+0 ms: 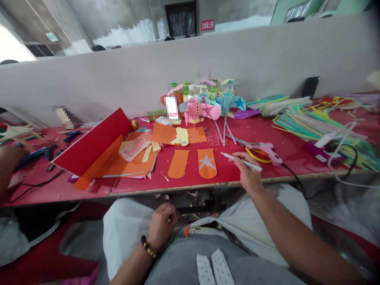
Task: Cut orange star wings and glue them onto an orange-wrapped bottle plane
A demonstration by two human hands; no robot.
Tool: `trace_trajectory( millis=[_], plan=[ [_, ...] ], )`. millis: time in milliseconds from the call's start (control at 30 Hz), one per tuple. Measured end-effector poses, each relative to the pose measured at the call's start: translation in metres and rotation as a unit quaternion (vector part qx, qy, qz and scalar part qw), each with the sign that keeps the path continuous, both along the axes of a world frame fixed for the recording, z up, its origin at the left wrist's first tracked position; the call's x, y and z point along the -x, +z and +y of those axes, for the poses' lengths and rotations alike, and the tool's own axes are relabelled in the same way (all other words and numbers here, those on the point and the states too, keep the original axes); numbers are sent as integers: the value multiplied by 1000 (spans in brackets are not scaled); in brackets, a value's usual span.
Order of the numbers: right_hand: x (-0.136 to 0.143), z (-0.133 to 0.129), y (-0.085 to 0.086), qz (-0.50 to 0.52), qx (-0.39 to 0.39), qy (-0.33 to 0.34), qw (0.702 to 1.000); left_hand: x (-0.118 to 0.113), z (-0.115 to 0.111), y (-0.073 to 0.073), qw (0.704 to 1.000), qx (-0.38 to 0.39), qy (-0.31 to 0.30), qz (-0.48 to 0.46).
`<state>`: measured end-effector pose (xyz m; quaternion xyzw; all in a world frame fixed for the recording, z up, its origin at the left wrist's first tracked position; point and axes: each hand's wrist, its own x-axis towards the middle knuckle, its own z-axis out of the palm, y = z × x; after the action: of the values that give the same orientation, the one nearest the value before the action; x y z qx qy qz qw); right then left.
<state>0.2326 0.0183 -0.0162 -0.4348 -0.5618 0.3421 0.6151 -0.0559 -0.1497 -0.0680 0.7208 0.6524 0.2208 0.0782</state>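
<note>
My right hand (248,174) grips a white pen (242,161) above the front edge of the red table, its tip pointing left. Just left of that tip lies an orange paper piece with one rounded end (207,171), bearing a silver star (207,161). Beside it is a similar plain orange piece (178,164). My left hand (162,222) rests over my lap, fingers curled closed, and I see nothing in it. Behind the paper pieces, a cut yellow shape (181,136) with a small star sits on an orange strip (162,133).
Decorated bottle planes (194,109) stand at the back. A pink glue gun (268,152), pipe cleaners (314,124) and a purple power strip (325,153) are right. Left are a red board (95,138), orange sheets (118,168), a clear plastic bottle (135,147) and another person's arm (8,162).
</note>
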Motion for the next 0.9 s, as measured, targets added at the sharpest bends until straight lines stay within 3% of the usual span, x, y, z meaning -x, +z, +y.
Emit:
trace_trajectory(
  millis=[100, 200, 467, 633, 900],
  plan=[
    [1, 1, 1, -8, -7, -5, 1000, 9, 7, -16, 989, 129, 66, -6],
    [2, 2, 0, -16, -8, -8, 1000, 6, 16, -18, 982, 180, 51, -6],
    [1, 5, -2, -34, 11, 14, 999, 2, 17, -7, 975, 222, 6, -5],
    [0, 2, 4, -115, 21, 97, 988, 1, 17, -7, 973, 229, 13, 20],
    [19, 21, 13, -75, 57, 160, 983, 4, 16, -10, 973, 227, 11, 28]
  ],
)
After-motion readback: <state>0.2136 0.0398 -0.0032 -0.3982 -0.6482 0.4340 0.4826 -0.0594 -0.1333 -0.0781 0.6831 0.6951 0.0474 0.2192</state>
